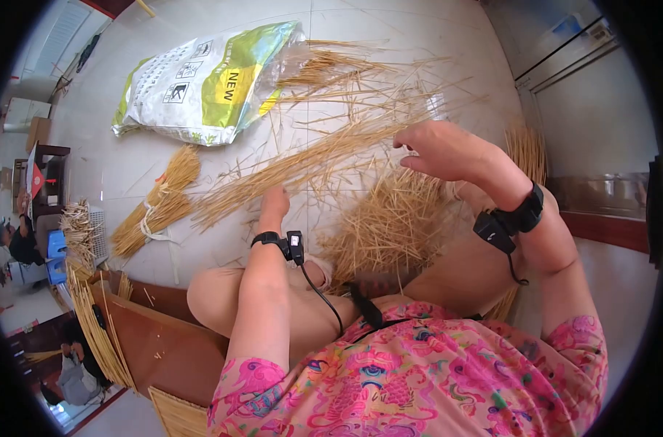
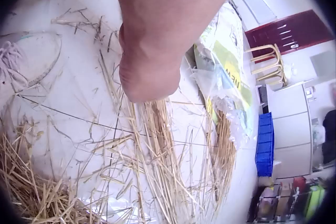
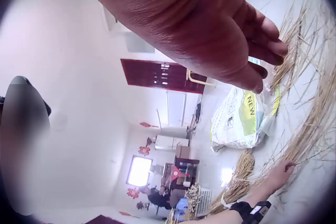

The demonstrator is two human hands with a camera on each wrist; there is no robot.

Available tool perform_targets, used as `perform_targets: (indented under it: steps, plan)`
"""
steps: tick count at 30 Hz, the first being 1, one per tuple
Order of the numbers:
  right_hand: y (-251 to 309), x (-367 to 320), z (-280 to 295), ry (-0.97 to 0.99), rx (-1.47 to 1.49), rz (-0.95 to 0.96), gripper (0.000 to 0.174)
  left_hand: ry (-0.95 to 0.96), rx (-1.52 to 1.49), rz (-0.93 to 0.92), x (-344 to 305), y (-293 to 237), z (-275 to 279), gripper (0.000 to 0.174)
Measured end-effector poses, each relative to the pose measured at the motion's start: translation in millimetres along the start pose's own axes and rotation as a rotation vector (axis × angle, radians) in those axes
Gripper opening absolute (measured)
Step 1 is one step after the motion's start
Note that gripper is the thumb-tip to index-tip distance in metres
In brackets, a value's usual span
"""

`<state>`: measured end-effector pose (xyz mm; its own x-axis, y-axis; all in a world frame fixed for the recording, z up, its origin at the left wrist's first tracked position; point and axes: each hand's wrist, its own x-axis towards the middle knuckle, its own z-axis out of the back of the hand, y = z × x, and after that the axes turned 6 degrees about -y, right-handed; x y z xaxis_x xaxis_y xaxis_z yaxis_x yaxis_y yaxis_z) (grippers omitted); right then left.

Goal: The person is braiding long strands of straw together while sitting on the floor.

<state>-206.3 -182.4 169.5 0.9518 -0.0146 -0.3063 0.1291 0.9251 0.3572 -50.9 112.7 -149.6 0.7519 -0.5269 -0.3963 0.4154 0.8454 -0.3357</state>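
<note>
Long straw stalks (image 1: pixel 324 149) lie in a loose band across the tiled floor. At their near edge is my left hand (image 1: pixel 275 204); in the left wrist view stalks (image 2: pixel 160 129) run out from under the curled left hand (image 2: pixel 149 74), which grips some of them. My right hand (image 1: pixel 448 151) is raised over the right end of the band, fingers loosely bent and apart, holding nothing. The right wrist view shows that hand (image 3: pixel 226 35) with its fingers spread, and the left hand (image 3: pixel 281 174) low against the straw.
A white and green bag (image 1: pixel 193 87) with straw at its mouth lies beyond. Left of the band is a tied straw bundle (image 1: pixel 157 204). Short straw (image 1: pixel 390 226) is heaped between the legs. A brown board (image 1: pixel 157 335) stands at lower left; a metal cabinet (image 1: pixel 594 124) is at right.
</note>
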Motion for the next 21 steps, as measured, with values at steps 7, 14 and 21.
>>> perform_targets:
  steps: [7, 14, 21]
  plan:
    - [7, -4, 14, -0.031, -0.008, -0.052, 0.027, -0.031, -0.074, -0.147, 10, -12, -43, 0.025]
    - [31, -5, 26, 0.016, 0.017, -0.072, 0.026, -0.164, -0.17, -0.03, -1, -17, -56, 0.035]
    - [46, -10, 29, 0.034, 0.001, -0.069, 0.025, -0.237, -0.164, -0.057, 3, -22, -53, 0.031]
